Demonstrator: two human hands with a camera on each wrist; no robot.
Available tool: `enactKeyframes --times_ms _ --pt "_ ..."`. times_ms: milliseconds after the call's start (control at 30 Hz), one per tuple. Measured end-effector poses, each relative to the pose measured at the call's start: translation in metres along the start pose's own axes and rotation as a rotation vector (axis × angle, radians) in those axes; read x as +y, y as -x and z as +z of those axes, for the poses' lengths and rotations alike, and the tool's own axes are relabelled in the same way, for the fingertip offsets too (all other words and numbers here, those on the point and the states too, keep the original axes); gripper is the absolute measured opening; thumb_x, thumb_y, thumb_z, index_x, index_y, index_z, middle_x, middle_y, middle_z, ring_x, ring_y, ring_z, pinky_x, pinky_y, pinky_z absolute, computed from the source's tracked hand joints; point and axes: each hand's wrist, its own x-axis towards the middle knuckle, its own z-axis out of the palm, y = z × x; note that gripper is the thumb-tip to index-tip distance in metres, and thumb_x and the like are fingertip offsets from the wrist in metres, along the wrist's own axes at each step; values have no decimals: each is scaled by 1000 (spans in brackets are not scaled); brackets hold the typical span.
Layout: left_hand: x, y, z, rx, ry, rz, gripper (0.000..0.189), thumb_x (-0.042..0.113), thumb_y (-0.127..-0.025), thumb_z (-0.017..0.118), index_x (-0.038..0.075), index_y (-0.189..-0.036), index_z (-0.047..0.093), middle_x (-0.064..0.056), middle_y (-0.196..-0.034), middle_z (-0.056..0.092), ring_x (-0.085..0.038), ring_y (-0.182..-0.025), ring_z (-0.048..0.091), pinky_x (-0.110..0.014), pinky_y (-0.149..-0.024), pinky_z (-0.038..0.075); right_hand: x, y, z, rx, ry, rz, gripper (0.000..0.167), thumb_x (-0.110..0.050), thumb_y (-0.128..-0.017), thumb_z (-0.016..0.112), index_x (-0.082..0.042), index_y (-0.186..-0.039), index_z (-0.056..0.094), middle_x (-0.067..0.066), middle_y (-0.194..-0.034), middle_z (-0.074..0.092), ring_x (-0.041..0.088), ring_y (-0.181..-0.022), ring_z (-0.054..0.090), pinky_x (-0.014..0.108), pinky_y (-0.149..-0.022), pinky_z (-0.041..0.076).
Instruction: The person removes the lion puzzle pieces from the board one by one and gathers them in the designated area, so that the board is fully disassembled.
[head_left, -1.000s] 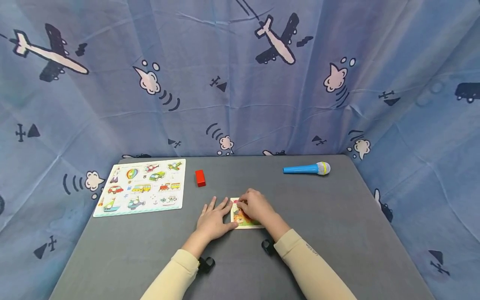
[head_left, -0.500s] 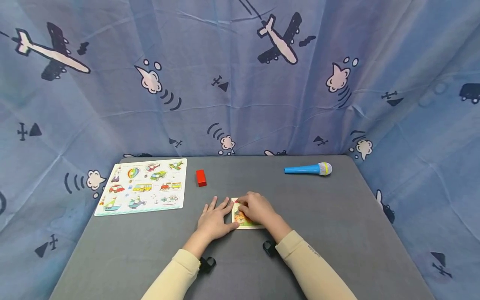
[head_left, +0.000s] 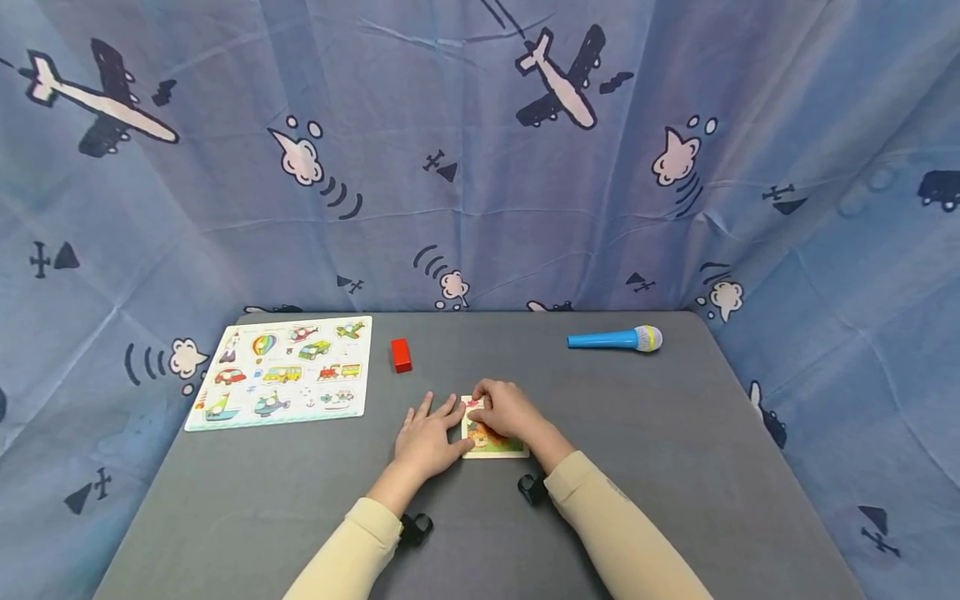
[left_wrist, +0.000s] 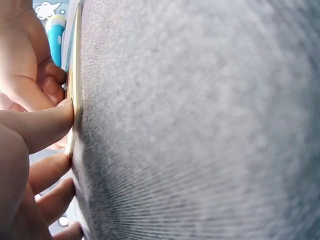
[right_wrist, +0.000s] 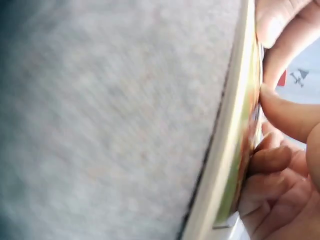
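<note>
A small square picture board (head_left: 495, 451) with pale edges and an orange and green picture lies flat on the grey table. My left hand (head_left: 426, 446) lies on its left side with fingers spread; its thumb tip meets the board's edge in the left wrist view. My right hand (head_left: 513, 412) lies over the board's upper right. Its thumb (right_wrist: 287, 112) touches the picture, while other fingers (right_wrist: 270, 157) curl against the surface. In the head view a patch of picture shows between thumb and forefinger; I cannot tell whether they pinch a piece. The hand hides much of the picture.
A large white board (head_left: 247, 400) with printed vehicles lies at the back left. A red block (head_left: 401, 356) rests beyond the left hand. A blue toy microphone (head_left: 615, 338) lies at the back right. A blue patterned curtain (head_left: 480, 167) hangs behind the table (head_left: 675, 467).
My right thumb and forefinger have spread farther apart and shifted slightly left over the board, uncovering a bit more of the picture. The left hand stays in place.
</note>
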Motion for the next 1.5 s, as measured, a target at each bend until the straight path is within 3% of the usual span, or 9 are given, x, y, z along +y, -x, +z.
enactKeyframes --times_ms 133,433,567,733,1267,1500 --pt "3 0 -1 0 -4 4 68 53 -89 71 26 -148 54 2 -159 43 -35 -154 23 -61 -121 22 6 -2 1 -6 -62 29 23 -24 -90 78 -12 -104 65 1 -74 51 14 -61 46 25 -55 37" --pt "7 -1 -4 -3 7 0 67 51 -90 71 26 -149 52 2 -160 41 -34 -155 21 -61 -122 20 5 0 0 82 -70 39 21 -24 -86 82 -17 -101 68 0 -98 60 18 -89 55 37 -83 50" --pt "7 -1 -4 -4 11 4 67 50 -89 71 25 -149 53 1 -160 41 -34 -155 22 -61 -122 20 4 1 -2 128 -142 46 14 -20 -88 80 -16 -97 69 0 -90 64 17 -79 56 32 -70 51" --pt "6 -1 -4 6 19 3 67 50 -89 72 24 -148 54 1 -160 42 -35 -155 22 -62 -122 20 4 1 -4 113 -235 71 6 -18 -91 76 -15 -92 71 1 -82 63 15 -69 55 26 -58 47" --pt "4 0 -1 10 16 -3 69 51 -89 72 24 -149 53 1 -160 41 -35 -155 22 -61 -122 21 17 14 -24 148 -299 -16 8 -22 -91 77 -14 -93 77 -2 -80 72 13 -66 63 28 -58 51" --pt "2 2 1 17 12 1 69 52 -88 72 24 -149 53 1 -160 42 -35 -154 22 -61 -122 21 37 26 -42 187 -296 -10 10 -21 -90 78 -12 -95 77 -1 -77 69 14 -63 55 27 -55 45"
